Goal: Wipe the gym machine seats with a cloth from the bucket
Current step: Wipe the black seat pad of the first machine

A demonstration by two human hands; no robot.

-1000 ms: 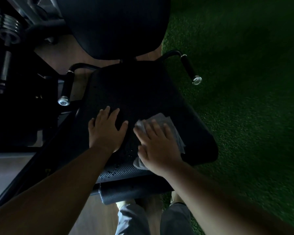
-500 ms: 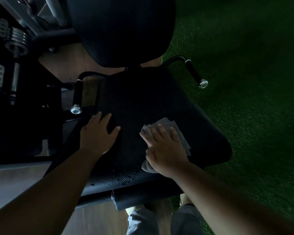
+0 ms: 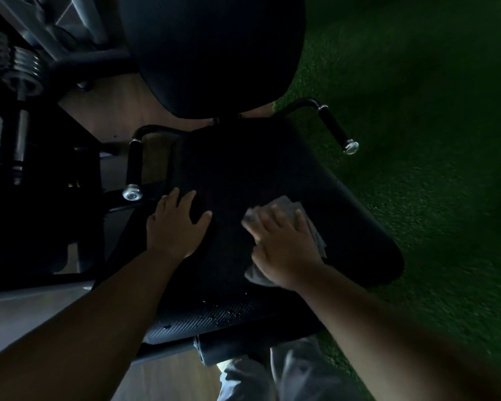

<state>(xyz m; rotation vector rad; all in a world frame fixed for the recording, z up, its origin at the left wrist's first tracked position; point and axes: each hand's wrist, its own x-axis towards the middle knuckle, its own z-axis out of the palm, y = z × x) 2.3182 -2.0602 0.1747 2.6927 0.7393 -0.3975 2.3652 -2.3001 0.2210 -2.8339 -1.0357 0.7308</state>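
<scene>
Both forearms extend forward and downward from the lower corners. The left hand (image 3: 176,227) lies palm-down, fingers straight and slightly spread, thumb splayed to the right. The right hand (image 3: 284,244) presses flat, fingers extended together, angled up-left.

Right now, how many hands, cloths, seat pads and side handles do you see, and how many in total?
Hands: 2, left hand, right hand
Cloths: 1, cloth
Seat pads: 1, seat
Side handles: 2, left handle, right handle
Total: 6
</scene>
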